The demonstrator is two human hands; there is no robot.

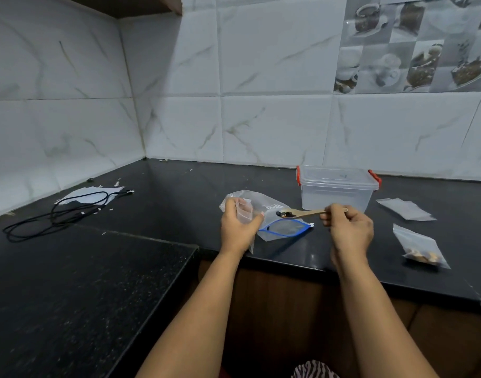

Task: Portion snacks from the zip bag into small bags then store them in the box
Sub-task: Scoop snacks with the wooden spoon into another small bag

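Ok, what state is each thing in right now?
Zip bag: lying open on the counter.
Small bag: gripped by left hand.
Wooden spoon: loaded, held by right hand.
Box: lid on.
Filled bag: lying at right.
Empty bags: flat, unused.

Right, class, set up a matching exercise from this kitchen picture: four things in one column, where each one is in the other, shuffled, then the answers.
Things:
1. wooden spoon
2. clear box
3. black cable
4. small bag with snacks

Places:
A. far left of the counter
B. lying near the counter's front edge, far right
C. held in the right hand
D. by the wall, behind the spoon

Pairs: 1-C, 2-D, 3-A, 4-B
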